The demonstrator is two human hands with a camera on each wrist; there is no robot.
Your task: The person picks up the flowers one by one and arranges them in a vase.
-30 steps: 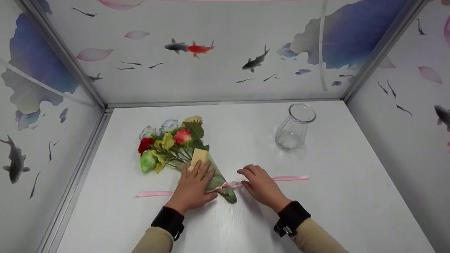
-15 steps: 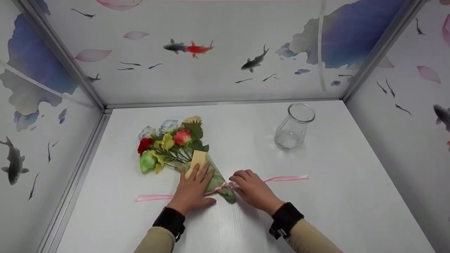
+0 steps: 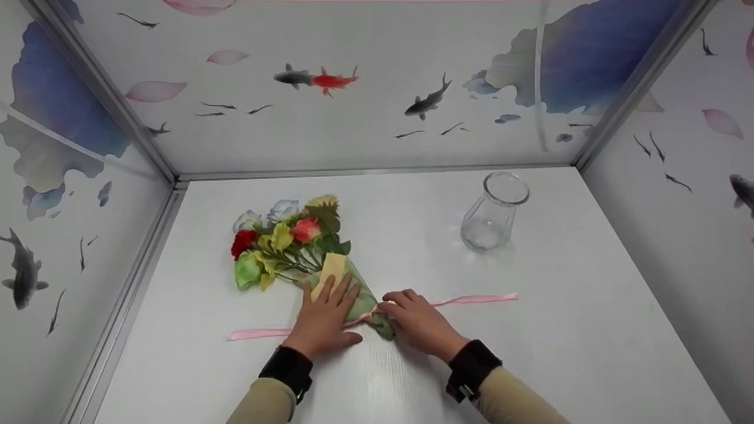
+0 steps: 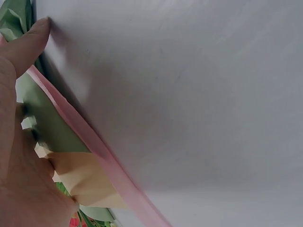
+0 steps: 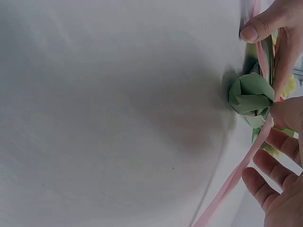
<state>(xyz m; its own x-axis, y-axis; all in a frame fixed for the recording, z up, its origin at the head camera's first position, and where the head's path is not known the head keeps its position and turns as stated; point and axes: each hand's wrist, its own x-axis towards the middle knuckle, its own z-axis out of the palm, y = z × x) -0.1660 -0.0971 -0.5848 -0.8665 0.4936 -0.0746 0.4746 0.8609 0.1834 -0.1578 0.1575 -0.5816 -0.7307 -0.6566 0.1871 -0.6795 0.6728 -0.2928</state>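
Note:
In the head view a bouquet (image 3: 277, 235) of several coloured flowers lies on its side, stems wrapped in green paper (image 3: 362, 297). A pink ribbon (image 3: 477, 299) is tied round the wrap's narrow end, its two tails spread left and right. My left hand (image 3: 324, 318) lies flat on the wrap with straight fingers, over the ribbon's left part and the lower part of a pale yellow card (image 3: 333, 268). My right hand (image 3: 424, 324) pinches the ribbon at the tie, which its fingers cover. In the right wrist view the thumb (image 5: 286, 113) meets the gathered paper end (image 5: 251, 94).
A clear glass vase (image 3: 492, 218) stands upright at the back right of the white table (image 3: 589, 353). Panels printed with fish and petals (image 3: 377, 135) enclose the table at the back and both sides.
My right hand has moved left along the ribbon to the tie, its fingers closing there. My left hand stays on the wrap, having slid slightly down and uncovering more of the card.

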